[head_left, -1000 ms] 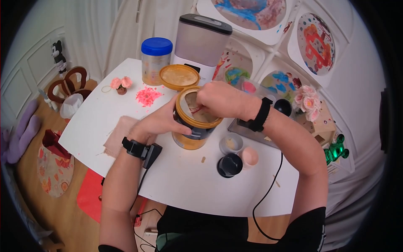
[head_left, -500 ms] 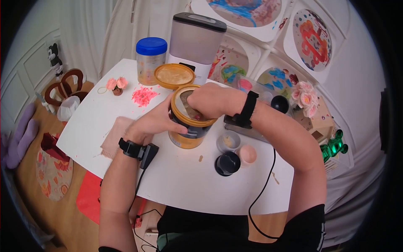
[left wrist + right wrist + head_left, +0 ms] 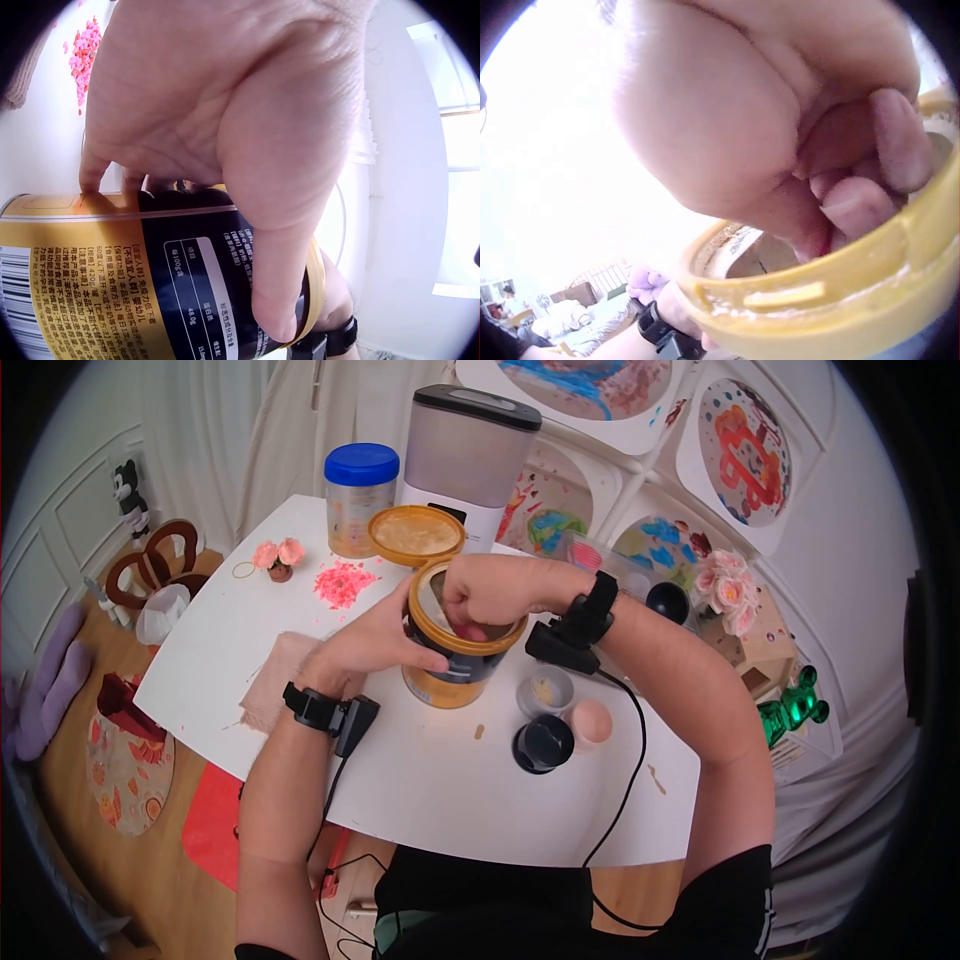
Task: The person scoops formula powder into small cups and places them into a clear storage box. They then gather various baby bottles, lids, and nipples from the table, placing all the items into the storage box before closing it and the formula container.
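Note:
A gold and dark-blue powder tin with a gold rim stands upright on the white table, its hinged lid raised at the back. My left hand grips the tin's side; in the left wrist view, its thumb lies over the dark label near the rim. Over the opening, my right hand reaches in with curled fingers. A small pink-red thing shows at those fingertips, pinched by the thumb; I cannot tell its kind. The tin's inside is mostly hidden by the hand.
Behind the tin stand a blue-lidded jar and a tall dispenser. Pink bits lie scattered at the back left, near a small flower pot. Small cups sit front right; a beige cloth lies left.
My right wrist has rolled, so its strapped camera now shows beside the tin. The right fingers have shifted within the opening. The left hand keeps its grip on the tin.

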`<state>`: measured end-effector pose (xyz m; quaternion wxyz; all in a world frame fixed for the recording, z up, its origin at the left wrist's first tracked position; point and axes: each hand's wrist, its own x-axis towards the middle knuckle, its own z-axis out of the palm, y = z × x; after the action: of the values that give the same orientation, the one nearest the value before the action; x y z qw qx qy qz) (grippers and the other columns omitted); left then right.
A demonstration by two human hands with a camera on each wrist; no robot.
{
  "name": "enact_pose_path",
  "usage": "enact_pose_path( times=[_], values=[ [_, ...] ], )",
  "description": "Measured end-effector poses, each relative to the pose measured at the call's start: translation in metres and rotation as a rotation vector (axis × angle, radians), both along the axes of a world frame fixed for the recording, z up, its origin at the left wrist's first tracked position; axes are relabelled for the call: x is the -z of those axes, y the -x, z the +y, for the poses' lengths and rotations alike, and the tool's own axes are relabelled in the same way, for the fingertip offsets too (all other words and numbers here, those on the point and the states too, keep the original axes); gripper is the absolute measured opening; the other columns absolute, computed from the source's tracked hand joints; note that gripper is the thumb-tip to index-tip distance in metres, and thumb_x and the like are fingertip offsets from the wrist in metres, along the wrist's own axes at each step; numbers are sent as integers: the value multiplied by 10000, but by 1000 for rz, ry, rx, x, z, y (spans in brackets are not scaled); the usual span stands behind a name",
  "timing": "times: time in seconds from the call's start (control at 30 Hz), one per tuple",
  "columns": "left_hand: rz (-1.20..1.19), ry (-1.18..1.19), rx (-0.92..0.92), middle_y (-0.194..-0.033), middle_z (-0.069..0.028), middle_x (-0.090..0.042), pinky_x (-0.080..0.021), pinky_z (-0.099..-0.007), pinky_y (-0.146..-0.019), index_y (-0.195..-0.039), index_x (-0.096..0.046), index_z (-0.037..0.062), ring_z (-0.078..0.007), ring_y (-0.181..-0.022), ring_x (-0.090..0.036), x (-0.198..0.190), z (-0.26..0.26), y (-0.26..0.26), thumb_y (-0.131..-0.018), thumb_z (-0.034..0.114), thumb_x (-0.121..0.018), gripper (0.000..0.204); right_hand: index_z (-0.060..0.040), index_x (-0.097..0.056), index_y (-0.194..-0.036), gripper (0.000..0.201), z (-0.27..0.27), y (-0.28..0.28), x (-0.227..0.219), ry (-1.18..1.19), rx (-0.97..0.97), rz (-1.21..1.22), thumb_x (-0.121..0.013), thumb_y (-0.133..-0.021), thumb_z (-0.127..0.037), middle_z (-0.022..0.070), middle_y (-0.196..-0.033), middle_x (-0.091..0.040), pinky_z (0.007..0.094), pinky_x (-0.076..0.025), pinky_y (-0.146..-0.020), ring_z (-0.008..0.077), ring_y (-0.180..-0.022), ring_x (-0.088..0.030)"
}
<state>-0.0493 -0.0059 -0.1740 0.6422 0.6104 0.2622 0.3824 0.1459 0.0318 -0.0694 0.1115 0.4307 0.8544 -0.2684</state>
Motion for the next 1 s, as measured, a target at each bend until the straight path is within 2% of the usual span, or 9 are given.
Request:
enact_pose_path(
  times=[0.13, 0.23, 0.33, 0.73, 1.0],
  values=[
    [15, -1, -5, -1544, -34, -536, -366, -378, -1234, -1637, -354, 114, -192, -1455, -479, -1, 0, 0, -627, 32, -967, 1185, -3, -753, -843, 190, 0, -7, 0, 121, 214, 210, -605, -959, -36, 11, -702, -676, 247, -427, -522, 75, -584, -566],
    [16, -13, 0, -1554, -36, -530, -369, -375, -1228, -1638, -357, 117, -192, -1456, -478, 3, 2, 0, -632, 27, -959, 1175, -8, -757, -894, 211, 2, -15, 3, 151, 345, 345, -596, -1017, -66, -4, -704, -656, 226, -381, -484, 56, -563, -541],
    [26, -4, -7, -1563, -38, -523, -366, -375, -1227, -1642, -353, 120, -193, -1463, -471, 3, 1, 0, -631, 31, -956, 1180, -14, -765, -933, 209, 0, -22, -4, 180, 427, 426, -595, -1040, -72, -10, -728, -668, 219, -387, -494, 49, -573, -549],
    [-3, 0, -13, -1562, -40, -516, -359, -384, -1233, -1649, -346, 107, -208, -1472, -460, 9, 6, -4, -574, 66, -986, 1252, 1, -771, -956, 198, -4, -57, -13, 211, 484, 609, -595, -1034, -46, -12, -723, -663, 212, -383, -496, 47, -556, -527],
    [2, -22, -19, -1556, -41, -532, -349, -387, -1239, -1635, -370, 100, -209, -1472, -461, 11, 8, -4, -537, 118, -1032, 1282, 4, -748, -832, 190, -3, -71, -9, 131, 511, 610, -615, -961, -39, 17, -692, -650, 258, -433, -493, 88, -563, -551]
  ],
)
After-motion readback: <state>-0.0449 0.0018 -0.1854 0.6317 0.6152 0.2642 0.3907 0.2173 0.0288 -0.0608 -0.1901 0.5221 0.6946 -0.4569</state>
